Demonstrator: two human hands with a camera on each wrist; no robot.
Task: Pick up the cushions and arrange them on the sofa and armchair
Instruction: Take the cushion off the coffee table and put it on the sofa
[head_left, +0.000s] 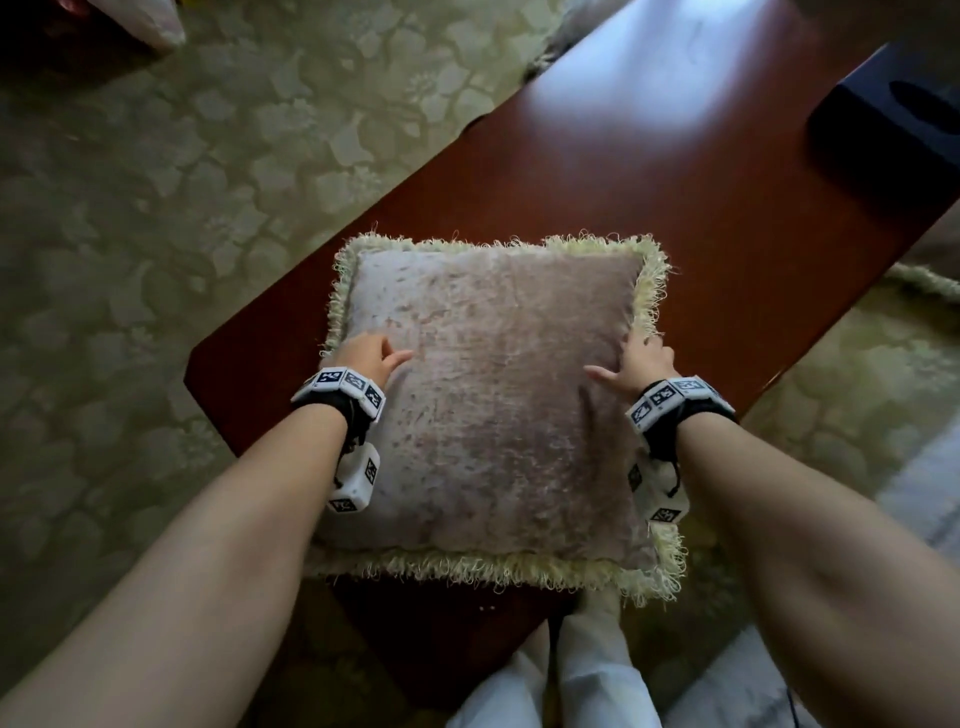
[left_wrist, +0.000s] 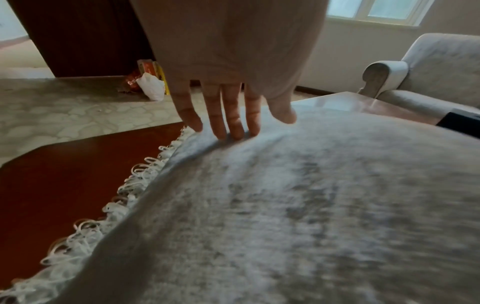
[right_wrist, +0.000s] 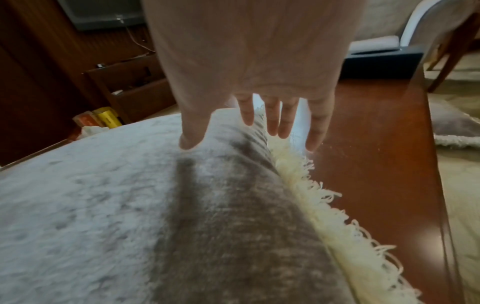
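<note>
A square grey-brown velvet cushion (head_left: 488, 395) with a pale yellow fringe lies flat on the near end of a red-brown wooden table (head_left: 701, 171). My left hand (head_left: 371, 356) lies on the cushion's left side, its straight fingers (left_wrist: 228, 121) touching the fabric by the fringe. My right hand (head_left: 636, 361) is at the right side, thumb on the fabric, straight fingers (right_wrist: 283, 121) over the fringe and table. Neither hand grips it. An armchair (left_wrist: 428, 72) stands beyond the table. A second cushion (right_wrist: 457, 127) lies on the floor to the right.
A dark box (head_left: 888, 140) sits at the table's far right. Patterned green carpet (head_left: 156, 234) surrounds the table. Bags and boxes (left_wrist: 150, 82) stand by a dark cabinet at the far wall. My white trouser legs (head_left: 561, 670) are at the table's near end.
</note>
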